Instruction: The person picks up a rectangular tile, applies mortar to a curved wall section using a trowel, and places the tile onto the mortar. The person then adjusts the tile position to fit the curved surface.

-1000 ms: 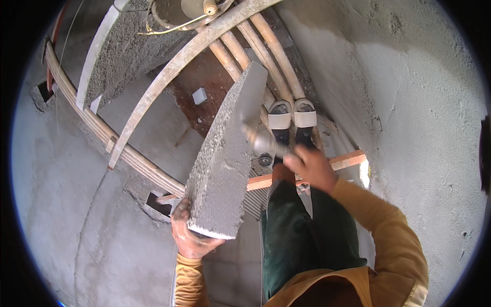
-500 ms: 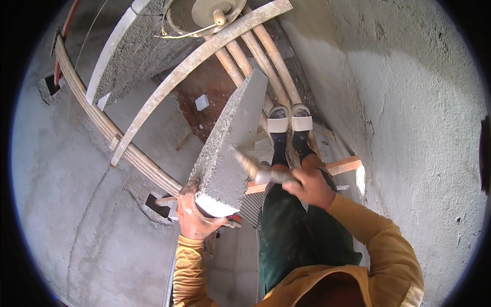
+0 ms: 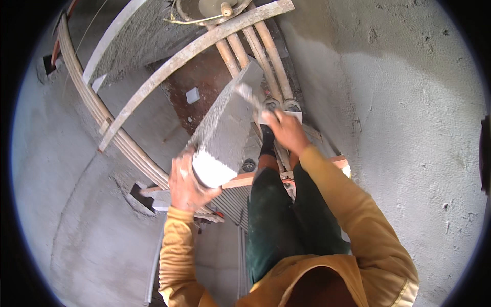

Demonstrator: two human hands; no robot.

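My left hand [image 3: 185, 181] grips the lower end of a long, tapered grey block [image 3: 227, 123] with a rough side face and a white end. My right hand [image 3: 284, 128] is closed on a blurred hand tool [image 3: 248, 94] with a pale head, which lies over the upper part of the block. Beyond that hand, my white-strapped sandals [image 3: 292, 106] are on round wooden poles [image 3: 268, 56].
A curved wooden strip [image 3: 169, 69] crosses the poles. A round pan [image 3: 202, 10] stands at the top. Bundled curved strips [image 3: 135, 153] run along the left. An orange timber [image 3: 238, 180] crosses near my legs. A rough plastered wall [image 3: 409, 153] rises at the right.
My right hand has moved up with the tool, toward the block's upper end. My left hand and the block's lower end have shifted up and slightly left.
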